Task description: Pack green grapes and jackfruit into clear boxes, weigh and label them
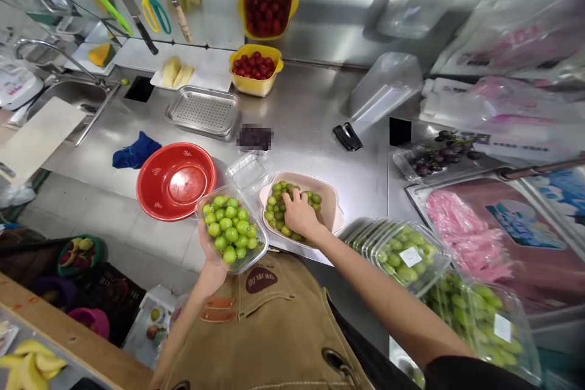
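My left hand (208,244) is under a clear plastic box (261,246) filled with green grapes (230,228), holding it up just off the counter's front edge. My right hand (299,213) reaches down into a pale pink bowl (329,198) of loose green grapes (276,206), fingers curled among the grapes. A clear lid (249,170) lies just behind both containers.
A red colander (176,180) sits left of the box, a blue cloth (134,151) beyond it. Further back stand a steel perforated tray (203,111) and a yellow tub of red tomatoes (255,70). Packed grape boxes (411,256) are stacked at right; a sink (68,97) is far left.
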`<state>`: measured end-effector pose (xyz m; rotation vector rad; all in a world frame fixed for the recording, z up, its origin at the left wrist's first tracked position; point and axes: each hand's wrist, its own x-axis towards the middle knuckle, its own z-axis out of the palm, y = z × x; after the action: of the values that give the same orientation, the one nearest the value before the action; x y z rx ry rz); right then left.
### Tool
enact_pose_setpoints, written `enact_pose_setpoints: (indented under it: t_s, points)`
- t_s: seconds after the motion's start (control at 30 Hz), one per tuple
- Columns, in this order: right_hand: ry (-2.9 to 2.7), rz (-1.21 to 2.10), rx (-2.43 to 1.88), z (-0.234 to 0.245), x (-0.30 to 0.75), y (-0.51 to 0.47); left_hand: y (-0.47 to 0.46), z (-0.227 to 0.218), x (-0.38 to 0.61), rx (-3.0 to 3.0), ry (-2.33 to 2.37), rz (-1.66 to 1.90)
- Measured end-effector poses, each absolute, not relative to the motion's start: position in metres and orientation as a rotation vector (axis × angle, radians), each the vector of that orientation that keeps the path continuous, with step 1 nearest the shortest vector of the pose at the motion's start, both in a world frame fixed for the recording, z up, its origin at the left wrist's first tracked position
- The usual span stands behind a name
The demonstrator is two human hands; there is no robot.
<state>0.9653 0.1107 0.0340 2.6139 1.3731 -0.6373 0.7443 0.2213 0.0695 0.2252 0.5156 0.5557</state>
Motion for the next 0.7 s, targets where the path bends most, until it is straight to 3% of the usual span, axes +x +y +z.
enact_pose_setpoints:
  t_s: [0.27,0.47,0.6,0.7]
  points:
    - [1.319,-0.856,2.790,0.052,0.998,0.111,0.204,0.059,0.751,0.237,0.524,0.564]
    - [2.052,-0.819,3.093,0.143,0.966,0.113,0.204,0.048,0.758,0.229,0.513,0.600]
    - [2.578,-1.090,2.702,0.197,0.919,0.146,0.196,0.047,0.758,0.180,0.609,0.654]
    - [2.666,-1.206,2.339,0.207,0.893,0.168,0.188,0.047,0.750,0.143,0.665,0.774]
